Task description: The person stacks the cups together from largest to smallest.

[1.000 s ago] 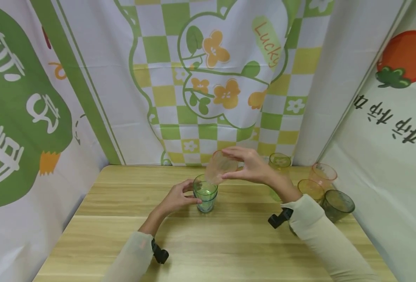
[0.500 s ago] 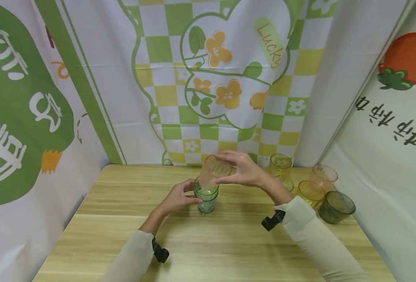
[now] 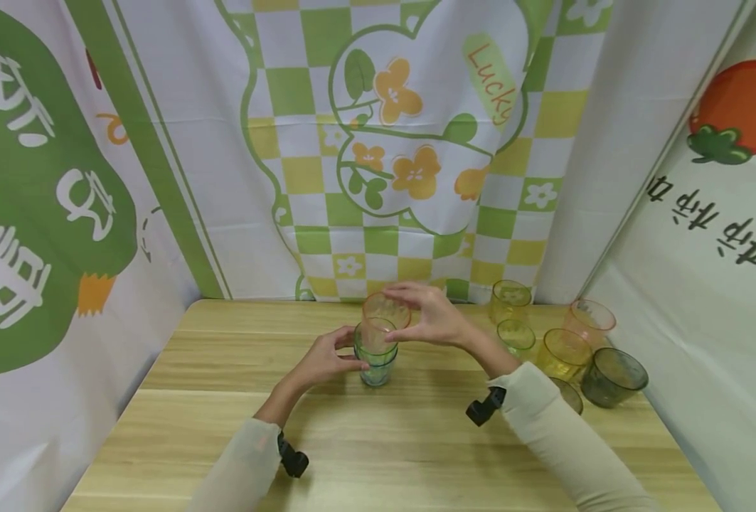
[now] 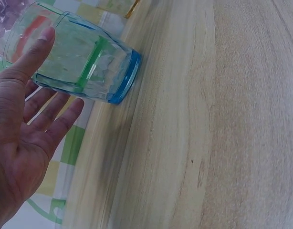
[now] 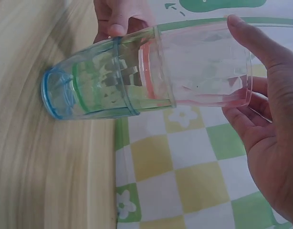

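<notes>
A clear blue cup (image 3: 375, 375) stands upright on the table, and a green cup (image 5: 101, 90) is nested inside it. My left hand (image 3: 323, 359) holds this pair from the left, thumb on one side near the blue rim and fingers on the other. The right hand (image 3: 432, 316) grips a pink cup (image 5: 199, 67) near its rim, thumb and fingers on opposite sides. The pink cup's base is inside the mouth of the green cup, while its upper half sticks out above. In the head view it leans slightly toward the back.
At the right back stand several more cups: a yellow one (image 3: 510, 302), a light green one (image 3: 515, 341), an amber one (image 3: 565, 355), a pink one (image 3: 589, 323) and a dark grey one (image 3: 614, 377). The right sleeve partly hides another dark cup (image 3: 571, 396). A printed cloth (image 3: 380, 242) hangs behind the table.
My right hand has moved left and down, bringing the pink cup from a tilt above the green cup to more upright, with its base inside. The left hand has stayed on the pair.
</notes>
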A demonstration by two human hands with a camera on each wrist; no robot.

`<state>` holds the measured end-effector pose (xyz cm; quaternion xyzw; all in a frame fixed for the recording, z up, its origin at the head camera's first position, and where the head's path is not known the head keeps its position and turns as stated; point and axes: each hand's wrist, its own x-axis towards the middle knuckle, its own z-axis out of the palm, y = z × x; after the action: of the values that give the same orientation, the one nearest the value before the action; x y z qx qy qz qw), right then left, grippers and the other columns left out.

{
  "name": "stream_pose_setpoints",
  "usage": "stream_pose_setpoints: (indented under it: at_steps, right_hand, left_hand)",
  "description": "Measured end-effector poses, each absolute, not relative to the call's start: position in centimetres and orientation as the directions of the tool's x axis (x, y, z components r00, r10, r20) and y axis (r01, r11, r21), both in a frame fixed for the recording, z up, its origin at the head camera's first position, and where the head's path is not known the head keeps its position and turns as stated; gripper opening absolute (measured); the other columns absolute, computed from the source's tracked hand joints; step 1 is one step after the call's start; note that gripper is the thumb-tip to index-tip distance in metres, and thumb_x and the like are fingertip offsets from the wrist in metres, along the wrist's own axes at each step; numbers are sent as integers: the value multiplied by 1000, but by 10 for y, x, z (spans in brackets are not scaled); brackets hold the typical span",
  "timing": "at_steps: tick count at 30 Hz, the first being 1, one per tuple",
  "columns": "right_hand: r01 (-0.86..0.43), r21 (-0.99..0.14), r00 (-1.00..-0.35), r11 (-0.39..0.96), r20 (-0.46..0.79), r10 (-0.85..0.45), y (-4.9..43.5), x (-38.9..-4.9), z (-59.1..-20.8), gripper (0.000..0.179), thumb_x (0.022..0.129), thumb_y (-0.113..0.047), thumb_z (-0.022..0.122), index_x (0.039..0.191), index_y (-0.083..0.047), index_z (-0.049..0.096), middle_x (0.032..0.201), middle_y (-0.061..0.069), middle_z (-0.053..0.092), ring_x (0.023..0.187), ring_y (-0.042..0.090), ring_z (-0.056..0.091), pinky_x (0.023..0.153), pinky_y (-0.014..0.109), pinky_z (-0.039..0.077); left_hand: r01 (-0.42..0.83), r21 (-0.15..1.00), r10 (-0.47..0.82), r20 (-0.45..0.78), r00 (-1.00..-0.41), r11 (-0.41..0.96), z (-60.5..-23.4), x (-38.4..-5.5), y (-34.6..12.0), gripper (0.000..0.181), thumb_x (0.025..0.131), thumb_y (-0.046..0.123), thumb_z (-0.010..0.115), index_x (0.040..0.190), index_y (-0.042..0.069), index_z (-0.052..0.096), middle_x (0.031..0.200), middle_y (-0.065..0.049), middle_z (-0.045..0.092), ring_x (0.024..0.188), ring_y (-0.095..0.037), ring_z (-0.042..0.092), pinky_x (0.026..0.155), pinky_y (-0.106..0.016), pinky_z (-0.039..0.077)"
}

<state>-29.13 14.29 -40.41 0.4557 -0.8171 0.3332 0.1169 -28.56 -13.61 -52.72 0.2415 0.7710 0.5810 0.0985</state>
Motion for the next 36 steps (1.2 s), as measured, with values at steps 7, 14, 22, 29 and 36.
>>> stream_pose_setpoints:
  at_steps: [7, 14, 22, 29, 36]
  right_hand:
    - [-816, -438, -567, 376, 482, -669, 137, -294, -413, 77, 77, -27, 98, 139, 4, 66, 140, 21, 67, 132, 38, 62, 107, 54, 57]
    - [-801, -454, -583, 391, 444, -680, 133, -293, -417, 77, 79, -30, 96, 141, 4, 65, 142, 20, 66, 132, 38, 62, 106, 53, 58]
    - [-787, -464, -596, 407, 398, -698, 130, -292, -422, 77, 83, -32, 94, 144, 3, 62, 145, 19, 64, 134, 38, 61, 108, 54, 56]
    - [-793, -450, -590, 409, 407, -697, 130, -291, -428, 78, 84, -32, 93, 145, 3, 61, 147, 19, 62, 136, 38, 59, 110, 57, 54]
    - [-795, -447, -591, 410, 418, -690, 130, -288, -428, 80, 83, -33, 94, 147, 1, 60, 148, 22, 61, 137, 39, 58, 110, 57, 54]
  left_hand:
    - [248, 947, 484, 123, -866, 203, -526, -284, -136, 71, 86, 19, 92, 146, 4, 58, 142, -16, 66, 131, -38, 63, 96, -35, 64]
    - [250, 942, 488, 113, -866, 225, -526, -283, -136, 77, 86, 23, 92, 150, 2, 54, 144, -18, 64, 132, -42, 62, 97, -36, 64]
    - [248, 941, 483, 111, -868, 229, -525, -282, -136, 74, 85, 21, 92, 147, 4, 57, 144, -15, 64, 134, -39, 61, 98, -38, 63]
    - [268, 935, 488, 127, -864, 233, -524, -283, -137, 66, 85, 21, 92, 143, 10, 62, 143, -10, 66, 136, -37, 61, 103, -44, 61]
    - [288, 928, 484, 143, -863, 239, -526, -284, -137, 64, 87, 20, 91, 142, 9, 62, 143, -12, 66, 136, -39, 59, 109, -55, 55]
